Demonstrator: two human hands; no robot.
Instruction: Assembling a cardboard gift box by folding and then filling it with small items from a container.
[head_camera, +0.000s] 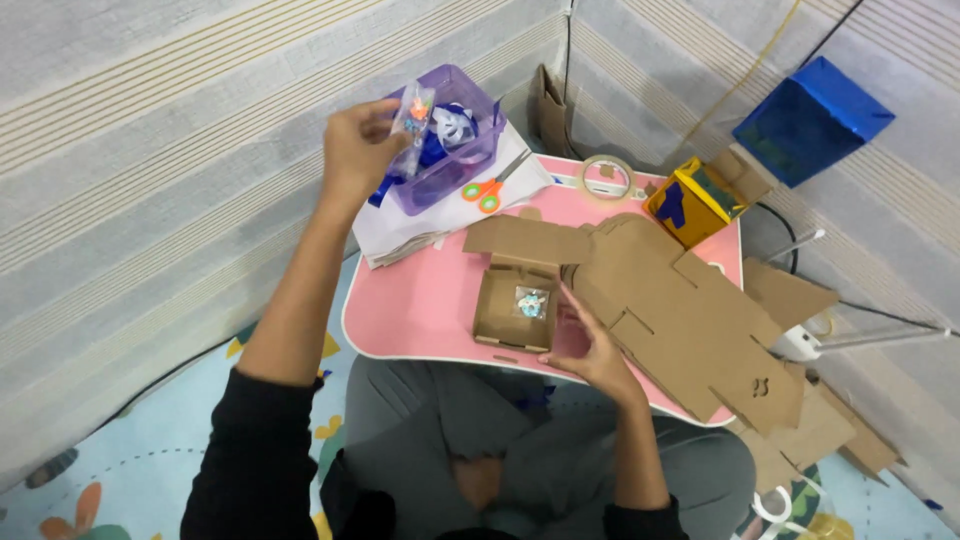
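Holding a small packet (414, 112) over the purple bin (452, 140), left hand (355, 155) grips it; right hand (590, 345), seemingly released, touches the cardboard box (515, 305).

Left hand (355, 150) raised, arm extended, fingers (385, 112) pinched shut. Right hand (598, 352) low, fingers (572, 300) extended, loosely spread.

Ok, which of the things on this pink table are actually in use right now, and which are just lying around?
In use:
- left hand holding a small clear packet over the purple tub
- right hand resting at the small open cardboard box, a packet inside it

Lying about:
- orange-handled scissors
- tape roll
- yellow box
- flat cardboard sheets
- blue box
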